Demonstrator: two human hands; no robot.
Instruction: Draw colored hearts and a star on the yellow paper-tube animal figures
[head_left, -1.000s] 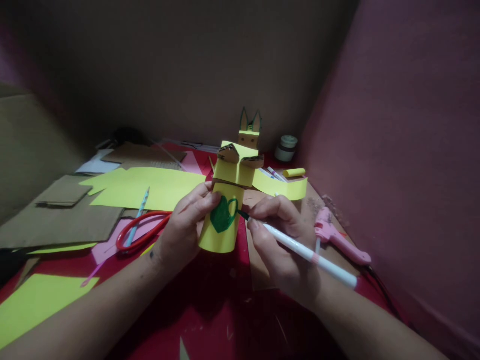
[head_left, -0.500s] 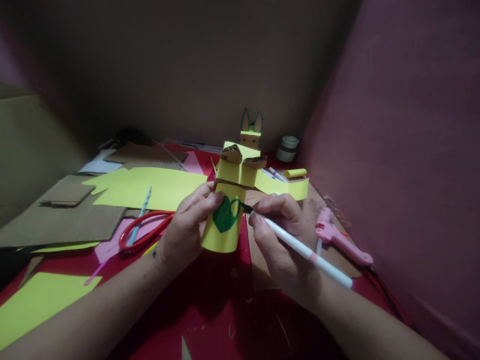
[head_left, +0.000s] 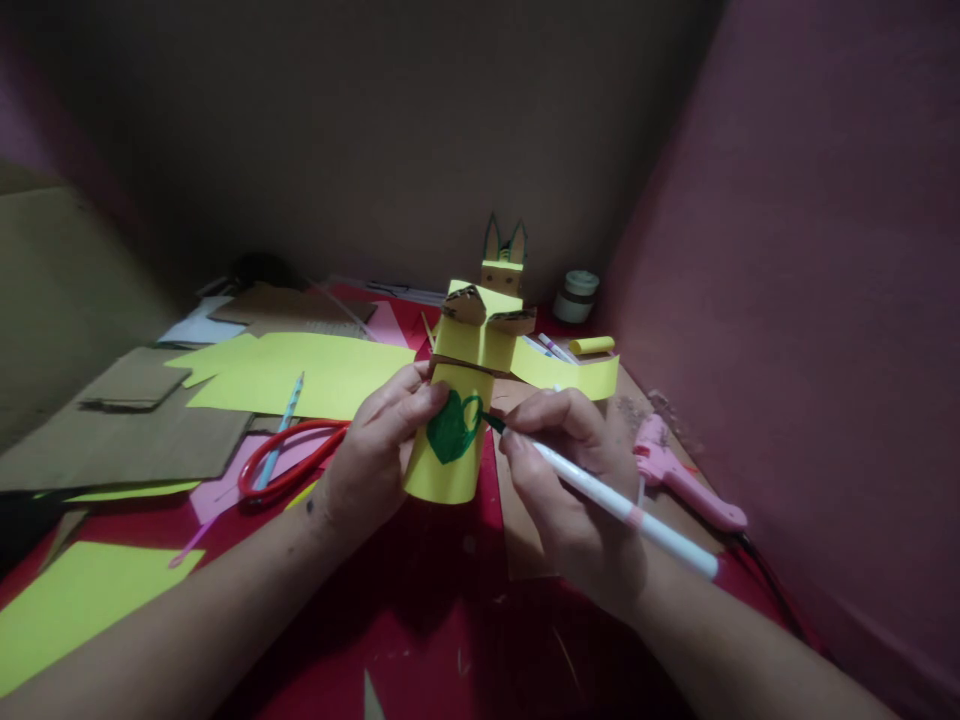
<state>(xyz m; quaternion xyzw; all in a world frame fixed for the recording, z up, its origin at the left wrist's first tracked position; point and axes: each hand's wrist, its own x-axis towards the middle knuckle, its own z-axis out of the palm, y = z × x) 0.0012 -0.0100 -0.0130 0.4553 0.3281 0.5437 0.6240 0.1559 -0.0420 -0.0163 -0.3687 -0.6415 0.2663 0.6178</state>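
Observation:
A yellow paper figure (head_left: 454, 460) with cardboard pieces on top stands at the middle of the red table (head_left: 420, 620). A green heart-like shape is drawn on its front. My left hand (head_left: 375, 455) is wrapped round the figure's left side, thumb on the front. My right hand (head_left: 570, 480) pinches a white marker (head_left: 630, 515), its green tip touching the right edge of the green drawing.
Red-handled scissors (head_left: 289, 460) and a blue pencil (head_left: 281, 425) lie left of my left hand. Yellow paper sheets (head_left: 300, 370) and cardboard pieces (head_left: 127, 430) cover the left. A pink glue gun (head_left: 686, 480) lies right, a small jar (head_left: 574, 297) at the back wall.
The marker tip has shifted slightly up and right along the edge of the green shape. The figure and my left hand have barely moved.

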